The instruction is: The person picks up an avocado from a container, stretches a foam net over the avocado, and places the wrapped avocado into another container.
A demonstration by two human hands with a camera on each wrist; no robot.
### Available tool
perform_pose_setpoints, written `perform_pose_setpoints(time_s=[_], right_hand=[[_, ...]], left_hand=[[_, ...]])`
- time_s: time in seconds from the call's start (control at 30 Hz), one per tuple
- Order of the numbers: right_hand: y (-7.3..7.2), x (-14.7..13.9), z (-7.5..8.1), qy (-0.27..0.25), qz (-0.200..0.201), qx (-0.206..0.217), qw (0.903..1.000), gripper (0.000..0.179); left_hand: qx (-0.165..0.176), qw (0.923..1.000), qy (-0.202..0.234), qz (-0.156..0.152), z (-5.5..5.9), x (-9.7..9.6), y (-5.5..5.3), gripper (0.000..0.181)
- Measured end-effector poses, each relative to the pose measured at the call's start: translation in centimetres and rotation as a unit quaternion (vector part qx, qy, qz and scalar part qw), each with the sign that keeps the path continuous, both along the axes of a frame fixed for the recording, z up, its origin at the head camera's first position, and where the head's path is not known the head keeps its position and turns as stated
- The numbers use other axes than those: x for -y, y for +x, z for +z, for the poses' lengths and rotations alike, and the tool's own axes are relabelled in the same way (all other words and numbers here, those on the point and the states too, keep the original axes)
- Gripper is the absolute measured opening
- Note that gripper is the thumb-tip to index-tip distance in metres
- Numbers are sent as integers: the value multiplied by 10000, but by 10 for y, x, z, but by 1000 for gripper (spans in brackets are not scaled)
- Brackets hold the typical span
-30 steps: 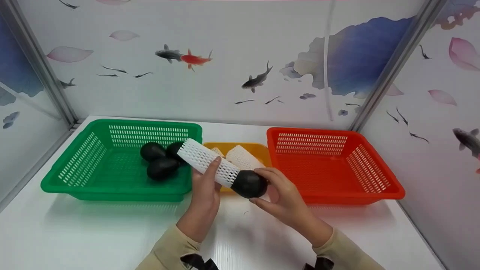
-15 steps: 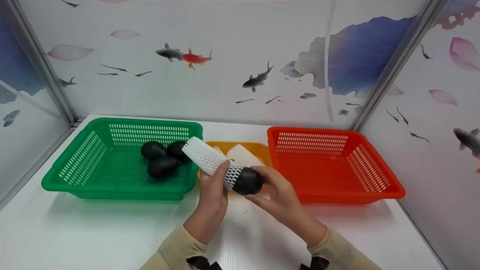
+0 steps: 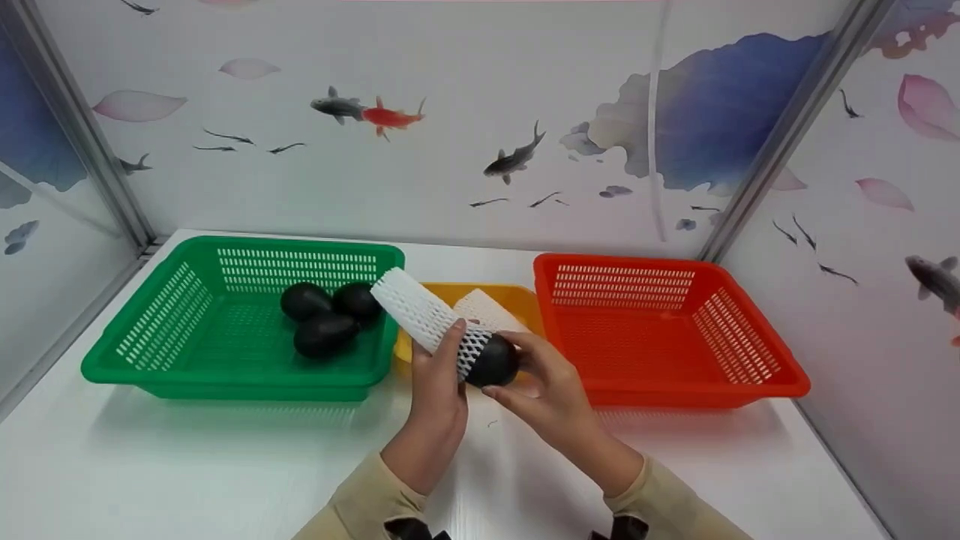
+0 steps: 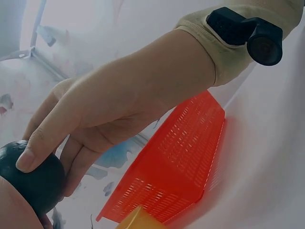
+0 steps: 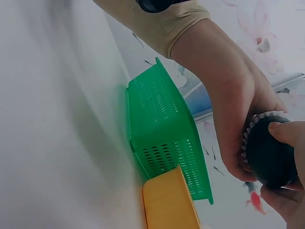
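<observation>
In the head view my left hand (image 3: pixel 439 394) grips a white foam net sleeve (image 3: pixel 420 307), its thumb lying along the top. A dark avocado (image 3: pixel 498 361) sits partly inside the sleeve's lower right end, its rounded end bare. My right hand (image 3: pixel 551 386) pinches that bare end between thumb and fingers. The left wrist view shows the right hand (image 4: pixel 100 109) with its thumb on the avocado (image 4: pixel 43 186). The sleeve's edge (image 5: pixel 247 136) rings the avocado (image 5: pixel 269 155) in the right wrist view. Three more avocados (image 3: pixel 325 335) lie in the green basket (image 3: pixel 247 382).
A yellow container (image 3: pixel 514 294) stands between the green basket and a red basket (image 3: pixel 675 390), holding another foam sleeve (image 3: pixel 487 309). It is partly hidden behind the hands. All stand on a white table (image 3: pixel 225 465) with printed wall panels (image 3: pixel 420 187) behind.
The avocado has gone deeper into the sleeve, so less of it shows. My left hand has shifted right and my right hand slightly left.
</observation>
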State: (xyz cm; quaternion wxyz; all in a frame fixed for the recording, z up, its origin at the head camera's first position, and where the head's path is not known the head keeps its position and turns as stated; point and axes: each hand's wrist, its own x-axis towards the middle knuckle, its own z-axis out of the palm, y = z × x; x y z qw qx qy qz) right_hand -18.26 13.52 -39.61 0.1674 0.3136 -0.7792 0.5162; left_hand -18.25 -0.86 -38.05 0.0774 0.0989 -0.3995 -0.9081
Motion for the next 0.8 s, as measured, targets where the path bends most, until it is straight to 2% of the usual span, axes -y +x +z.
perform_pose_setpoints(time_s=[0.13,0.3,0.47,0.63,0.8], right_hand=[[1,2,1,-48,-90,99,9999,63],[1,2,1,-123,-133,144,9997,59],[2,0,1,-269,-85,241,9993,57],[1,-6,2,-90,403,-100,9991,57],[-4,-13,2,132,1064,-426,9933,59]], left_hand=[[-76,9997,205,-93,-1,-3,2,72],[-126,9994,245,-222,-1,-6,5,73],[-25,9988,271,-396,-1,-8,8,75],[-27,9988,331,-355,1,-4,8,74],[-109,9985,467,-252,3,3,6,71]])
